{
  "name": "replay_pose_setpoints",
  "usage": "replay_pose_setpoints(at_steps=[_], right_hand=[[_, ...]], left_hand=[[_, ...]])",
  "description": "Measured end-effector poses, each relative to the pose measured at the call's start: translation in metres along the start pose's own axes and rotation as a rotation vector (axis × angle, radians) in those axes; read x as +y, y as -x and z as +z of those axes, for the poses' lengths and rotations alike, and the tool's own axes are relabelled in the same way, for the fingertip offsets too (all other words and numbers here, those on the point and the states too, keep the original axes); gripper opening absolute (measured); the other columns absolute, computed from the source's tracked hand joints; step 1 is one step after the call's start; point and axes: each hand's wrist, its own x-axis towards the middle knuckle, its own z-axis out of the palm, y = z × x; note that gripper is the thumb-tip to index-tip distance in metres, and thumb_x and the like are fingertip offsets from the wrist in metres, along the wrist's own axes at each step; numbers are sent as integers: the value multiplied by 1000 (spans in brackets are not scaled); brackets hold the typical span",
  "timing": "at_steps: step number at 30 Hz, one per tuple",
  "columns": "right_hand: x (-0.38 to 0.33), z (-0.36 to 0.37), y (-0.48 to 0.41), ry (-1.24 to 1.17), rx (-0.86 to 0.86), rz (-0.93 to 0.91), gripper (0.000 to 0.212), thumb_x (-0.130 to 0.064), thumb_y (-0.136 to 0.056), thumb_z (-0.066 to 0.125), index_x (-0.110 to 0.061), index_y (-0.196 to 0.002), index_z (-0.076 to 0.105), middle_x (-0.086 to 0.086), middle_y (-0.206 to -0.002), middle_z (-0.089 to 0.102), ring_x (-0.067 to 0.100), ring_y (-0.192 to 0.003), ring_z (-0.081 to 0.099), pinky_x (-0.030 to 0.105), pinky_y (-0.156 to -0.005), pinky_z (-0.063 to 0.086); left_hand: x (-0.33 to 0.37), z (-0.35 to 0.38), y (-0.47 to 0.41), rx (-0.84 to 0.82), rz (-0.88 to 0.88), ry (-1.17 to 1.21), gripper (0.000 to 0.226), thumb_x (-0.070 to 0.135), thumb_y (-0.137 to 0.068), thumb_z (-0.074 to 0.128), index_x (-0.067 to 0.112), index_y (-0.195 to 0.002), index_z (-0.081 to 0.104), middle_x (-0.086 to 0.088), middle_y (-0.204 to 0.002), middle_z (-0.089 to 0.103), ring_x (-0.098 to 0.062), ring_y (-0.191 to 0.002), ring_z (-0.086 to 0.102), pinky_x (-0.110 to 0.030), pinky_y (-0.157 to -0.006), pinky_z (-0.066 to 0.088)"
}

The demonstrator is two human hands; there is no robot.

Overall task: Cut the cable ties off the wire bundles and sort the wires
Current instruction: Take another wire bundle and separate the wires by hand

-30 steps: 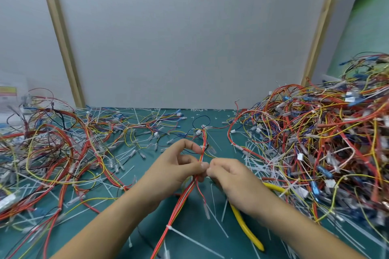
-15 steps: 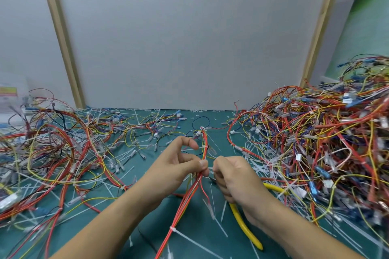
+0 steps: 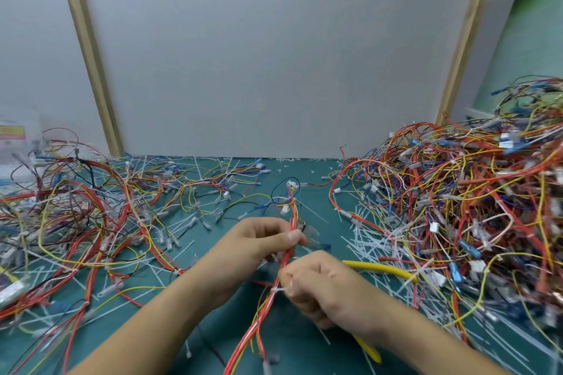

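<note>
Right grip (image 3: 326,289) has dropped down the wire bundle (image 3: 259,323) toward me since half a second back. It was level with the left grip (image 3: 259,245) then and now sits below it, at the next cable tie (image 3: 275,290). Left grip has barely shifted, same spot on the bundle.

Progress: partway, lots left.
- Done: loose wires (image 3: 91,222) lie spread over the left of the desk (image 3: 313,189), and cut ties (image 3: 371,237) litter the middle and right. So plenty of bundles look opened already. How well that left spread is sorted by kind, I can't tell.
- Left: the big pile (image 3: 457,207) on the right is a tall tangle, with white ties showing in it.
- Bundle in hand has at least this one white tie on it, not yet cut as far as I can see.

Pose:
- Left grip is clamped on the bundle's upper part, thumb and fingertips pinching the red wires, forearm coming in from lower left. Connector ends stick up past it, away from me.
- Right grip is curled round the cutters (image 3: 377,268). One yellow handle pokes out to the right, and the other shows under the wrist.
- Its knuckles face up and its fingertips are right against the white tie. Cutter blades are hidden behind the fingers, so I can't tell if they're on the tie yet.
- The bundle runs from between the two grips down toward the bottom edge, held just above the desk.
</note>
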Motion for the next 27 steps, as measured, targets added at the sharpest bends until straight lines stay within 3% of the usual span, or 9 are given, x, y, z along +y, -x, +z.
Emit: replay_pose_setpoints(at_steps=[2,5,9,11,13,19,22,24,27], right_hand=[[-3,-7,0,29,131,-29,31,-23,-79,44,-20,-49,36,-2,-48,27,12,-41,24,20,-40,22],[1,-24,-5,0,628,-125,44,-30,-91,51,-6,-55,38,9,-53,28,19,-48,27,36,-50,26],[9,-42,-11,96,905,-124,21,-22,-97,56,-10,-80,56,1,-70,48,19,-64,43,38,-68,43],[11,-45,-11,248,916,-143,5,-27,-96,58,-25,-94,63,-9,-95,56,4,-78,52,16,-76,43],[12,-47,-11,402,885,-148,10,-30,-96,58,-30,-104,64,-13,-108,56,-1,-95,53,11,-82,40],[12,-45,-13,212,700,-128,29,-15,-101,52,-4,-75,61,1,-64,52,9,-59,47,18,-55,42],[9,-44,-13,93,644,-168,26,-13,-102,51,-1,-81,60,3,-67,49,9,-60,48,18,-56,45],[8,-41,-12,133,581,-220,24,-13,-102,53,-5,-83,64,0,-66,51,8,-62,50,18,-60,44],[7,-33,-8,374,537,-341,19,-21,-98,58,-19,-83,69,-9,-67,56,8,-63,50,25,-60,42]], left_hand=[[1,-1,0,-15,51,41,30,25,-89,71,-5,-89,67,3,-73,65,-12,-70,51,-21,-71,42],[7,1,2,21,130,42,24,22,-86,69,2,-99,74,0,-78,66,-10,-73,55,-14,-71,46],[10,2,7,-4,206,47,25,16,-89,71,14,-114,74,3,-70,54,-12,-77,55,-17,-79,48],[12,2,9,-50,234,4,26,17,-89,69,13,-114,73,4,-71,55,-12,-77,56,-19,-79,48],[14,4,11,-98,251,-92,25,21,-88,70,18,-113,74,1,-72,55,-12,-75,54,-20,-76,46],[15,7,15,-242,223,-328,13,28,-89,74,20,-99,75,11,-67,63,-5,-65,57,-28,-69,49],[17,8,15,90,300,-328,37,54,-83,63,19,-75,75,3,-55,57,-8,-58,53,-22,-58,40],[19,1,11,395,408,-248,39,50,-89,56,16,-74,71,3,-59,55,-9,-61,51,-19,-60,39],[20,-4,6,473,376,-218,28,37,-89,56,11,-88,66,0,-82,66,-19,-83,60,-26,-77,45]])
